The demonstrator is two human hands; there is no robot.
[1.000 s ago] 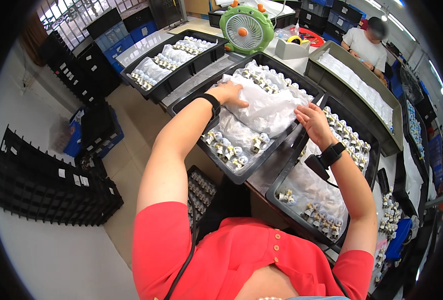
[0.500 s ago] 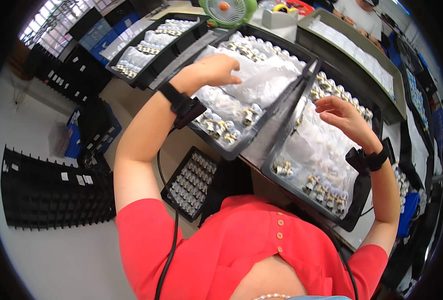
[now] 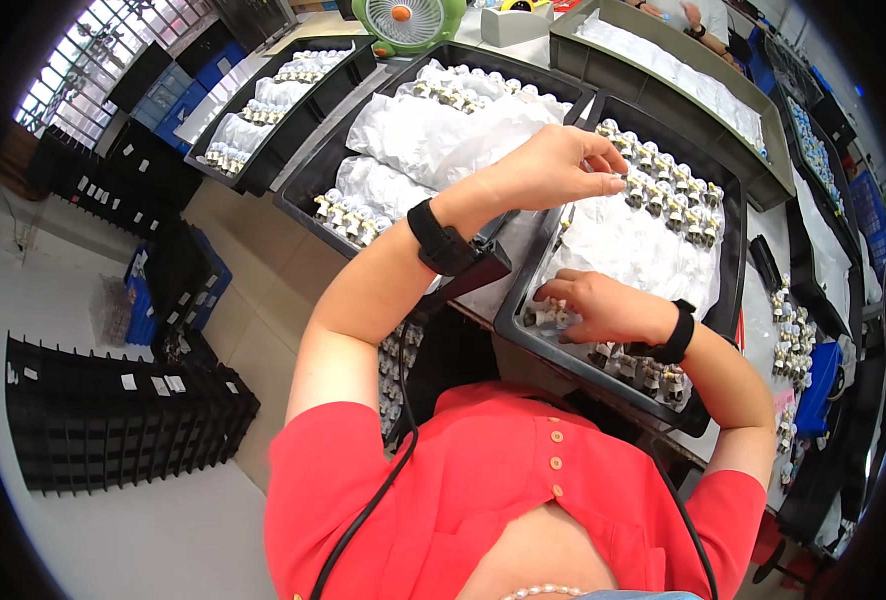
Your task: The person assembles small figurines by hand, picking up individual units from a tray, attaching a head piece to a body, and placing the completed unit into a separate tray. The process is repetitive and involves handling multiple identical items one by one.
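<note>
In front of me to the right, a black tray (image 3: 733, 300) holds small figurines (image 3: 678, 195) in white and gold, with crumpled white plastic sheeting (image 3: 628, 240) between the rows. My left hand (image 3: 573, 168) hovers at the far left part of this tray, beside the figurines. Its fingers are bent, with a gap to the thumb and nothing visible between them. Over the tray's near left corner, my right hand (image 3: 598, 305) reaches down with fingers and thumb apart around a few figurines (image 3: 546, 318). Whether it touches them is hard to see.
Another black tray (image 3: 308, 215) with figurines and sheeting stands left of it, and a third (image 3: 253, 180) farther left. A grey-green bin (image 3: 663, 85), a green fan (image 3: 403, 20) and a tape dispenser (image 3: 513, 25) are behind. Black crates (image 3: 123, 410) stand at left; a person's hands (image 3: 698, 20) show far right.
My left hand has moved right, from the left tray to the right one. My right hand has come nearer, down to the near left corner. The sheeting has shifted, showing more figurines.
</note>
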